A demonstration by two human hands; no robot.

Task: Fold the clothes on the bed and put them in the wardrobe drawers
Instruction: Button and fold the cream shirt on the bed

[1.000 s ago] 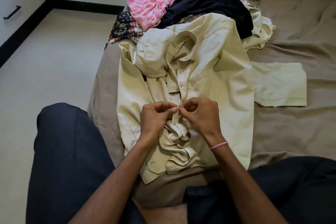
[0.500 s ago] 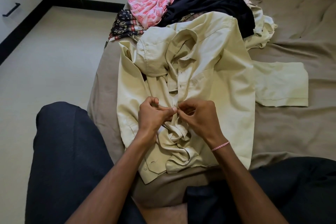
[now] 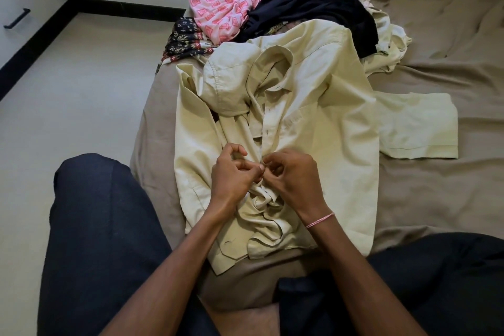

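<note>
The cream shirt (image 3: 327, 106) lies front-up on the bed (image 3: 436, 199), along its left edge and close to the near edge, collar away from the person and one short sleeve spread flat toward the bed's middle. Both hands meet at the button strip about halfway down: the left hand (image 3: 234, 174) and the right hand (image 3: 294, 174) are each curled tight, fingertips pinching the strip's two edges together, apparently to fasten a button so the front stays closed for folding (the button itself is hidden by the fingers). Below them the hem is bunched in loose folds. The waiting clothes, a pink patterned garment (image 3: 221, 13) and a dark garment (image 3: 313, 5), sit beyond the collar; a drawer (image 3: 24, 5) shows across the floor.
</note>
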